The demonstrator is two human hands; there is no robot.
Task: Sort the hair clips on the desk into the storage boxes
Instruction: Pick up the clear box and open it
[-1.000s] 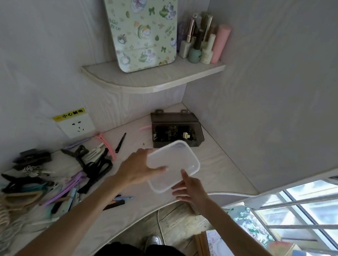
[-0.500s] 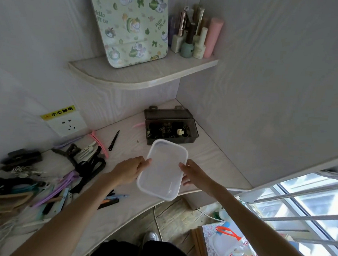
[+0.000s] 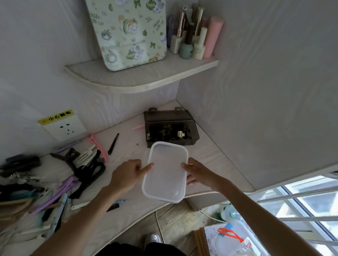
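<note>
Pale wood desk (image 3: 211, 162), heaped with loose hair clips (image 3: 42, 179) at nine o'clock. Clear plastic box (image 3: 166, 172), swung lengthwise and lowered at six o'clock of the dark box (image 3: 171, 131); ready for filling. Gripped by left hand (image 3: 126, 175) and right hand (image 3: 196, 172), fingers curled on each long rim.

A lidless box (image 3: 166, 172) sits near the front edge of the tabletop (image 3: 208, 156), with the left hand (image 3: 128, 175) at its left side and the right hand (image 3: 198, 174) at its right side. Directly behind it, toward the corner, stands an open case (image 3: 171, 129) with small clips (image 3: 168, 132) inside, its lid tipped back toward the wall. A heap of hair clips (image 3: 42, 185) spreads over the left part of the tabletop. Between the heap and the case lies a single clip (image 3: 113, 143). A wall socket (image 3: 64, 128) is on the wall behind the heap. Above the case, a corner shelf (image 3: 139, 79) carries a leaning board (image 3: 124, 26) on the left and bottles (image 3: 195, 38) on the right.
</note>
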